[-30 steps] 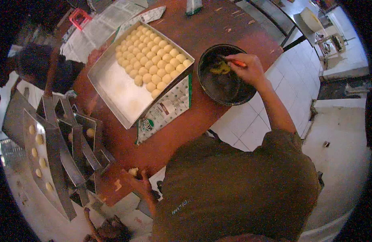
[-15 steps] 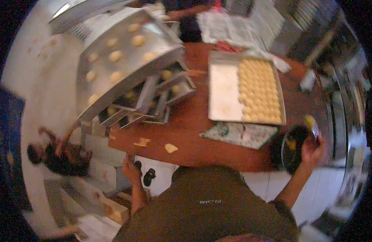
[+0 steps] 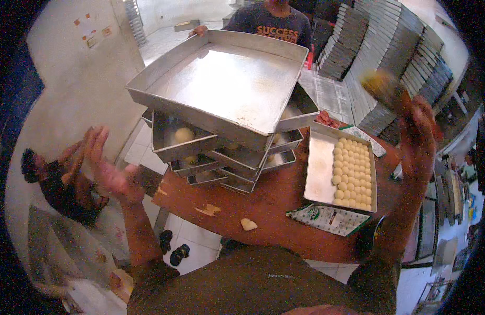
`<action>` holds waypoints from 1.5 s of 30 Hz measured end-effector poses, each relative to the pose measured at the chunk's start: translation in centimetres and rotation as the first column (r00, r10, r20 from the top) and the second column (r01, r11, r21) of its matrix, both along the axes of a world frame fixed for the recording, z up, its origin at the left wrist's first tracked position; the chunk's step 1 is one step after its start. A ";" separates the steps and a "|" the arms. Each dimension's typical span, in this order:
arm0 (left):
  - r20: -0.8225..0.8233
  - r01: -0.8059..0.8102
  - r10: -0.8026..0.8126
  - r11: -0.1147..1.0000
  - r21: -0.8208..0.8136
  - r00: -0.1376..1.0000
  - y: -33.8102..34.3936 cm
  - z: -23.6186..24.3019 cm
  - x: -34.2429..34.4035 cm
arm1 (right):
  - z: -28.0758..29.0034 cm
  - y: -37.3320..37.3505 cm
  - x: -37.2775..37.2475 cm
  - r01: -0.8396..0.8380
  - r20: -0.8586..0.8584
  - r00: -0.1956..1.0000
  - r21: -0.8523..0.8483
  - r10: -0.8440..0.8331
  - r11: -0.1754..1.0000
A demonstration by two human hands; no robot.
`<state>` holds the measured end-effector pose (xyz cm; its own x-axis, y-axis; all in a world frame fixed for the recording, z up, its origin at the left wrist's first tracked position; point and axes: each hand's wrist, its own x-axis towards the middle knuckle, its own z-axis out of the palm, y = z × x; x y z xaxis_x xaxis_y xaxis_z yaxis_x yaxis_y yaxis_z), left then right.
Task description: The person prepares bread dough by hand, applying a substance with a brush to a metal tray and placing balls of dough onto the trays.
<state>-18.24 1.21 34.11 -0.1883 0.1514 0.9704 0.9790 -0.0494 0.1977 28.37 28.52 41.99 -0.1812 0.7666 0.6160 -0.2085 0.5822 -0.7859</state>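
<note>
My left hand (image 3: pixel 114 165) is raised with fingers apart, left of a stack of metal trays (image 3: pixel 242 160) holding dough balls (image 3: pixel 183 135). My right hand (image 3: pixel 418 118), raised at the right, grips a blurred brush (image 3: pixel 382 84) with yellow on its head. A shiny, bare-bottomed tray (image 3: pixel 221 84) tops the stack, a co-worker's hand (image 3: pixel 199 30) at its far rim. A rectangular tray (image 3: pixel 320 168) of small dough balls in rows lies right of the stack. A dark bowl (image 3: pixel 366 236) is mostly hidden behind my right arm.
The wooden table (image 3: pixel 274 210) carries a dough scrap (image 3: pixel 249 224) and printed bags (image 3: pixel 326 218). A person (image 3: pixel 276 21) stands across it; another (image 3: pixel 64 194) is low at the left. Tall stacks of trays (image 3: pixel 379 47) stand behind, and sandals (image 3: pixel 179 254) lie on the floor.
The view has swung toward the stack. Both my hands have risen, the right lifting the brush from the bowl. A bare tray now tops the stack where one with dough balls showed.
</note>
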 end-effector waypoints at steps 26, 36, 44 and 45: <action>-0.029 0.134 -0.194 0.768 -0.627 0.981 9.8 1.6 -3.2 | 1.5 15.9 -40.9 -0.736 0.772 0.300 -0.187 0.560 0.651; 0.187 0.328 -0.271 0.823 -0.464 0.944 8.5 2.3 -3.5 | 0.5 7.4 -29.5 -0.498 0.597 0.737 0.163 0.317 0.852; 0.166 0.110 0.053 0.549 -0.828 0.985 16.8 11.9 -16.5 | -2.3 5.6 -27.1 -0.420 0.442 0.827 0.074 0.348 0.904; 0.029 -0.035 0.159 0.385 -0.922 0.987 19.2 11.6 -17.8 | -2.4 5.8 -26.9 -0.442 0.466 0.803 0.047 0.371 0.896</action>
